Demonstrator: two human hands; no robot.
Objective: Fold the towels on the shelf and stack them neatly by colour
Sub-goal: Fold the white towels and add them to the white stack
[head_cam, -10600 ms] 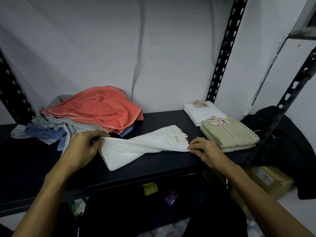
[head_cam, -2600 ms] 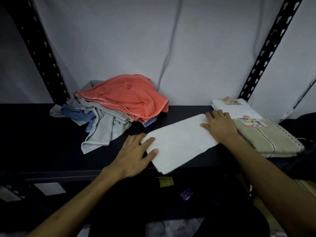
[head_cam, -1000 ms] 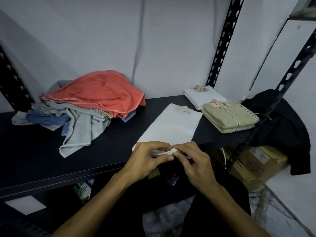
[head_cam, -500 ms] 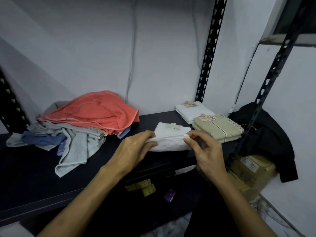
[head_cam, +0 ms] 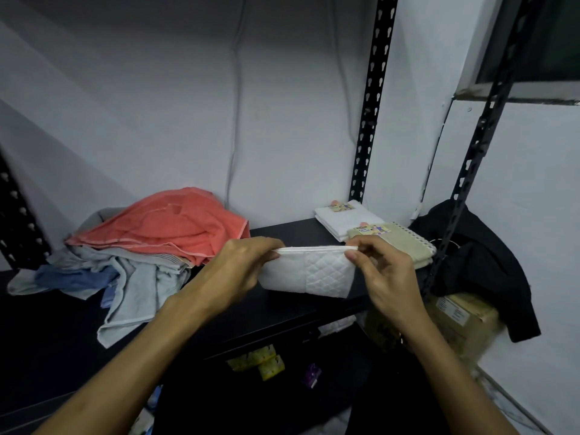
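While both hands pinch a folded white towel (head_cam: 309,273), the black shelf (head_cam: 282,312) meets a grey wall (head_cam: 157,120).

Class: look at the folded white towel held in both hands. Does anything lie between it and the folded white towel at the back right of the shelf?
Yes: the folded beige towel sits in front of the folded white towel, partly between it and the held white quilted towel.

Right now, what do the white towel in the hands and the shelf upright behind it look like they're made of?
White towel: soft cloth, probably cotton, matte, with a quilted diamond pattern; it sags between the pinching fingers. Shelf upright: looks like black-painted metal, stiff and straight, with rows of punched keyhole slots.
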